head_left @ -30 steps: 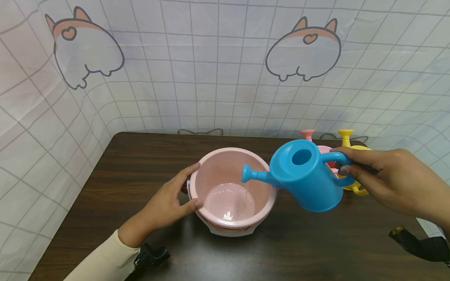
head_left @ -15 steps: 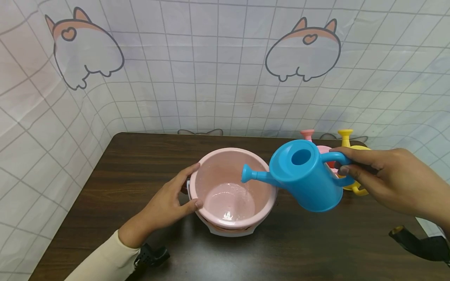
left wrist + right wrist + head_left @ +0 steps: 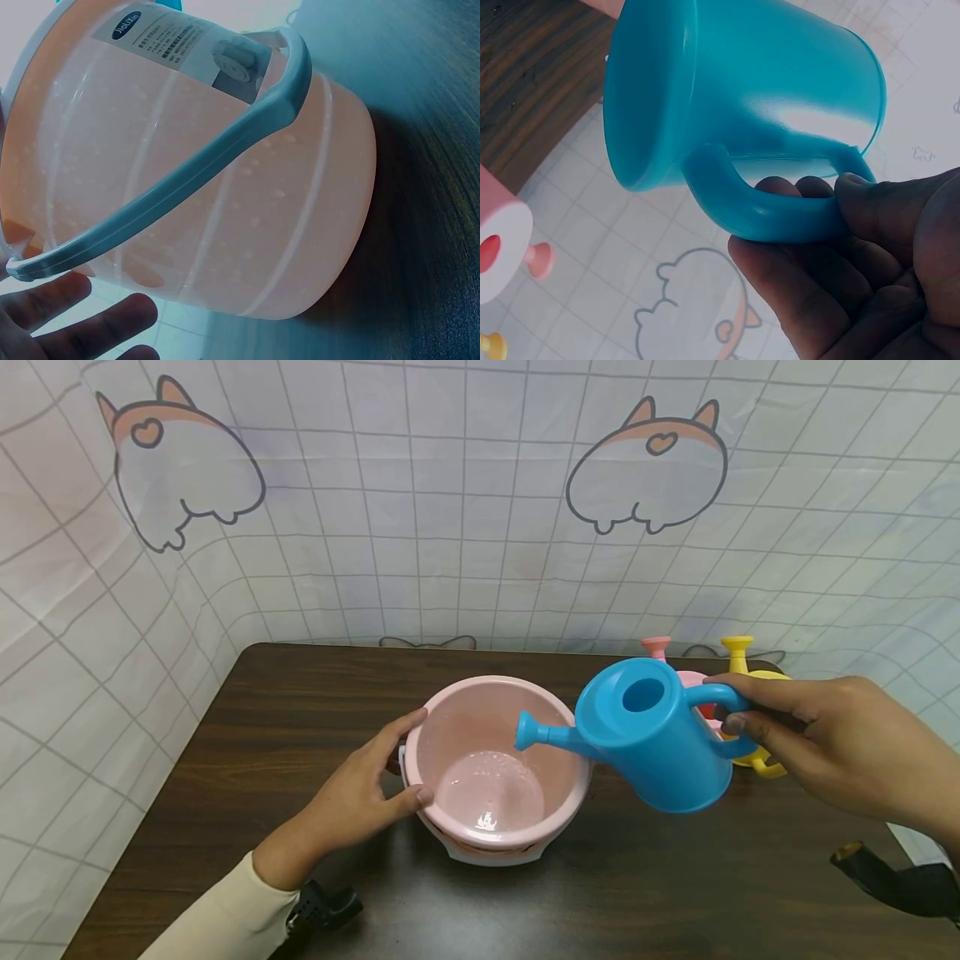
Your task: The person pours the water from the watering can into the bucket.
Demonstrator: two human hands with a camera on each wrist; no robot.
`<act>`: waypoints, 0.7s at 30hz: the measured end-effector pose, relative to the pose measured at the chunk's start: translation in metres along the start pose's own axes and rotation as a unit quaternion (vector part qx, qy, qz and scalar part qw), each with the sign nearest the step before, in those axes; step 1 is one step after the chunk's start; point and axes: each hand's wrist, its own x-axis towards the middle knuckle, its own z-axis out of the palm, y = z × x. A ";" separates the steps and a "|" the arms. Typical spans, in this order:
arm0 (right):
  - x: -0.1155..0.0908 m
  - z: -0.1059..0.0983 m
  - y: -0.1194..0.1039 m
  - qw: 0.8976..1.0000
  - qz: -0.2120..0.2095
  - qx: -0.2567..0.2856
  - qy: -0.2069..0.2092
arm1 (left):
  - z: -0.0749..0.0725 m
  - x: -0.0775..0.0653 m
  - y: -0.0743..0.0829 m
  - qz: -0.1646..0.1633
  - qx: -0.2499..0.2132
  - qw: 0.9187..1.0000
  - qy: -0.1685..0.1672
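Note:
A pink bucket stands on the table with shallow, shiny water in its bottom. My left hand rests against the bucket's left side, thumb and forefinger spread along the rim. In the left wrist view, fairly straight fingers lie beside the bucket's wall, near its pale carrying handle. My right hand grips the handle of a blue watering can, fingers and thumb curled round it, as the right wrist view confirms. The can tilts left, its spout over the bucket's opening.
Behind the blue can stand a pink watering can and a yellow watering can, partly hidden. The dark wooden table meets a hanging grid-patterned cloth at its back edge. Black wrist mounts show below the forearms.
Both hands, the bucket and the blue watering can stay almost still. Only the ripples and glints on the water in the bucket change slightly.

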 end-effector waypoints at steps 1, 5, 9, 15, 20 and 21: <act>0.000 0.000 0.000 1.000 0.002 -0.001 -0.002 | 0.000 0.000 0.000 0.002 0.001 1.000 0.001; 0.000 0.000 -0.001 1.000 0.009 -0.003 -0.006 | 0.000 0.000 0.000 0.004 0.000 1.000 0.002; 0.000 0.000 -0.001 1.000 0.008 -0.002 -0.005 | 0.001 0.000 -0.001 0.004 -0.002 1.000 0.003; 0.000 -0.001 -0.002 1.000 0.012 0.003 -0.007 | 0.001 -0.001 0.000 -0.001 0.002 1.000 0.003; 0.000 -0.001 -0.003 1.000 0.021 0.000 -0.012 | 0.000 -0.001 0.001 -0.008 0.003 1.000 0.003; 0.000 -0.001 -0.002 1.000 0.022 0.001 -0.012 | 0.000 -0.001 0.002 -0.009 0.003 1.000 0.002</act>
